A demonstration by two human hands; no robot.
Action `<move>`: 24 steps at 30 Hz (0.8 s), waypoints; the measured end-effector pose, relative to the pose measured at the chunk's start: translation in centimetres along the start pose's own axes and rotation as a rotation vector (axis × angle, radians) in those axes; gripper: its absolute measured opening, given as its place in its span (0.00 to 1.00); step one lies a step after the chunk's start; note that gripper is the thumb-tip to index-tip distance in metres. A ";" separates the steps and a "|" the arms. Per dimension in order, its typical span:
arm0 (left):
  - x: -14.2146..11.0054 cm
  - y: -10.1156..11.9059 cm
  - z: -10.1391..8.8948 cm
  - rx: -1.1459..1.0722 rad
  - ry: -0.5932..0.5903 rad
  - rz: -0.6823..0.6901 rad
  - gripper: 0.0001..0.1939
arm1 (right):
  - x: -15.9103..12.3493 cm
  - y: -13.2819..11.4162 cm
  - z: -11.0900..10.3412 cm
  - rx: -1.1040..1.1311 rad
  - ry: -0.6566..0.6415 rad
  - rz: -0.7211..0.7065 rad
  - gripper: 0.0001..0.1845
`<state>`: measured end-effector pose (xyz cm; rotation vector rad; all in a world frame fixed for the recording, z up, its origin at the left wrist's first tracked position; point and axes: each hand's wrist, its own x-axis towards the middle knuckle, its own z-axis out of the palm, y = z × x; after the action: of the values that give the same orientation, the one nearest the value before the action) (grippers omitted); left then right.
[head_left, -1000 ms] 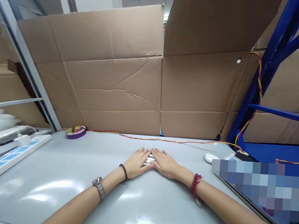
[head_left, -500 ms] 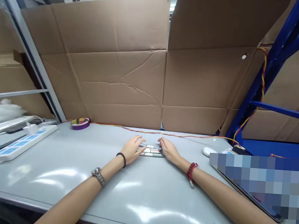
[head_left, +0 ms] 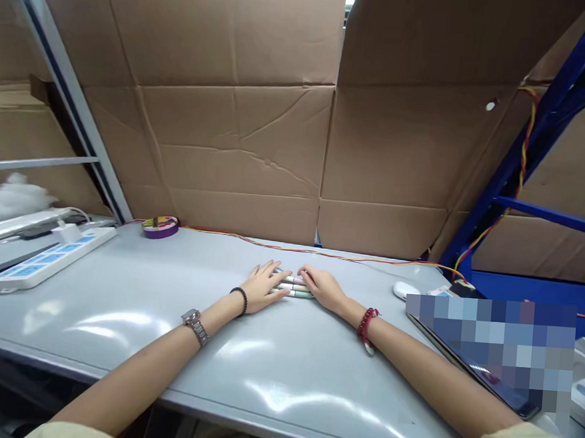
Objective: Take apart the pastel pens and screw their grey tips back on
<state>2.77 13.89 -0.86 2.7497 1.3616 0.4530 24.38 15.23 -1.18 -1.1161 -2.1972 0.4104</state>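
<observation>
Several slim white pens point(head_left: 298, 288), some with green parts, lie side by side on the grey table, running left to right between my hands. My left hand point(head_left: 263, 288) lies over their left ends, fingers stretched and spread. At the right ends, my right hand point(head_left: 326, 289) is closed, with its fingers bent down around the pens. The covered ends of the pens are hidden under both hands.
Behind the grey table point(head_left: 202, 366) stands a cardboard wall point(head_left: 239, 122). A purple tape roll point(head_left: 160, 228) sits at the back left, a white power strip point(head_left: 54, 259) further left. A white mouse point(head_left: 405, 291) and a dark, partly blurred-out device point(head_left: 515, 398) lie right.
My right hand has moved left along the pens, nearer my left hand. The fingers of my left hand lie flatter over the pens. The camera view has shifted slightly.
</observation>
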 end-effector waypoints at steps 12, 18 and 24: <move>-0.4 1.8 -1.3 0.140 0.288 0.047 0.15 | -0.6 -2.9 -0.2 0.276 0.168 0.168 0.24; -0.5 3.3 -1.6 0.206 0.347 0.047 0.13 | -2.0 -2.9 -0.6 0.424 0.181 0.300 0.28; -1.0 4.4 -3.0 0.211 0.323 0.118 0.21 | -4.5 -4.4 -1.5 0.274 0.236 0.140 0.26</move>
<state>4.74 10.17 2.47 3.0439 1.3839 0.8386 24.64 8.96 0.48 -1.1075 -1.8035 0.5893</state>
